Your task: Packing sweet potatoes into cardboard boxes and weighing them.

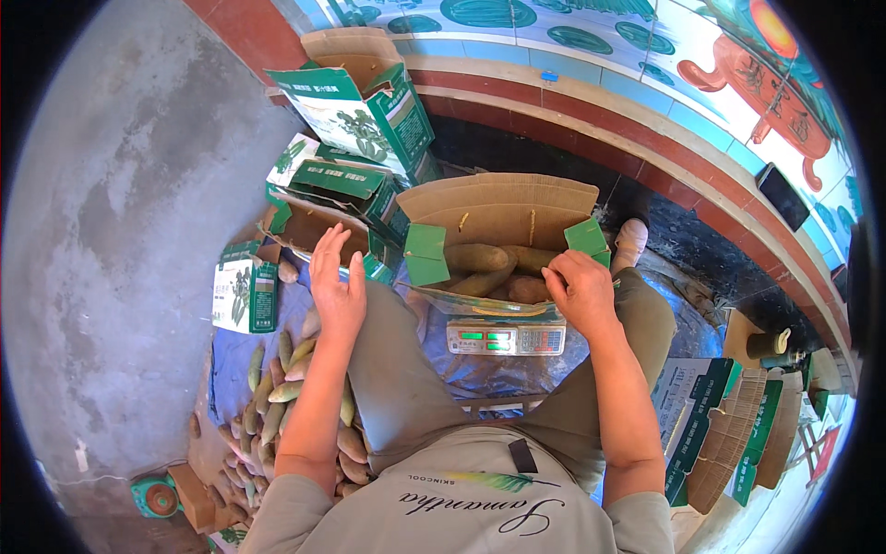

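Note:
Between my knees an open cardboard box rests on a digital scale with lit green displays. Long greenish-brown root vegetables lie inside the box, their exact kind unclear. My right hand is at the box's right front corner, fingers bent and drawn together over the rim. Whatever those fingers may pinch is hidden. To the left of the box, my left hand is raised above my thigh, empty, thumb apart from the stretched fingers. Another open box stands just beyond it.
Loose root vegetables are heaped on a blue sheet at my left. Green-and-white cartons are stacked at the far left, with a small carton nearer. Flattened cartons lean at my right. A tiled wall runs along the far side.

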{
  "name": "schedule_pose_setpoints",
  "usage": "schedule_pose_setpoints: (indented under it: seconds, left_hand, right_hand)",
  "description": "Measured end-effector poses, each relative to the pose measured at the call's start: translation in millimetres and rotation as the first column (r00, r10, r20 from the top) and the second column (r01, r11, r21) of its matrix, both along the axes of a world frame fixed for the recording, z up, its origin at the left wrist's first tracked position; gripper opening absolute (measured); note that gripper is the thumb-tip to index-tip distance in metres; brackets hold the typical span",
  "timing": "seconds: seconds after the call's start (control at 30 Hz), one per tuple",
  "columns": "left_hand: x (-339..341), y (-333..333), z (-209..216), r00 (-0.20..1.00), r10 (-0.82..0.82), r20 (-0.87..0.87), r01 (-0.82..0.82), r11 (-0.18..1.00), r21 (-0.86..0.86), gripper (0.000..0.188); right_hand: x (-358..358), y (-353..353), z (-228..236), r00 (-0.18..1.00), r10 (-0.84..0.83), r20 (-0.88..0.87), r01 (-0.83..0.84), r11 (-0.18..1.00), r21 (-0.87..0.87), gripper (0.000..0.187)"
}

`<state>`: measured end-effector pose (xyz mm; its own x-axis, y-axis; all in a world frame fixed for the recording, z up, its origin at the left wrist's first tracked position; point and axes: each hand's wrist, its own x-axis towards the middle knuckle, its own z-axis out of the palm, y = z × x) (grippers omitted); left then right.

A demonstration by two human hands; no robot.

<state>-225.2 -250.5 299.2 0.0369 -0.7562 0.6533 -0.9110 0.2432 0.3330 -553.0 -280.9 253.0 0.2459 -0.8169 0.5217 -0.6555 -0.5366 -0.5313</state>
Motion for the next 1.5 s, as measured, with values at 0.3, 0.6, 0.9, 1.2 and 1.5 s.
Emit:
schedule_pose_setpoints:
  seconds: [0.3,0.6,0.9,1.2,1.5]
  left_hand:
    - [4.2,6.4,-1.3,0.996,0.016,-0.088,-0.019,0.999,-0.03,0.033]
    - [6.2,7.3,-4.1,0.999,0.004,-0.041,-0.006,0.999,-0.04,0.034]
    - [4.0,1.0,-7.8,0.999,-0.022,-0.037,0.021,0.999,-0.036,0.035]
    - [3.9,3.1,-9.8,0.999,-0.021,-0.035,0.02,0.999,-0.026,0.035]
    - [4.2,0.2,-14.4,0.999,-0.037,-0.035,0.038,0.999,0.003,0.029]
  right_hand:
    - [1.6,-1.5,1.8,0.998,-0.019,0.057,0.022,0.998,-0.052,0.012]
    - [-25.3,2.6,23.9,0.977,-0.114,0.178,0.158,0.953,-0.258,0.01]
    - [-119.3,32.1,18.6,0.854,-0.474,0.215,0.517,0.822,-0.238,0.007]
    - [-203.1,105.3,-91.5,0.665,-0.71,-0.231,0.716,0.694,-0.071,0.011]
    - [-251.8,194.3,-200.4,0.483,-0.692,-0.536,0.871,0.444,0.212,0.012]
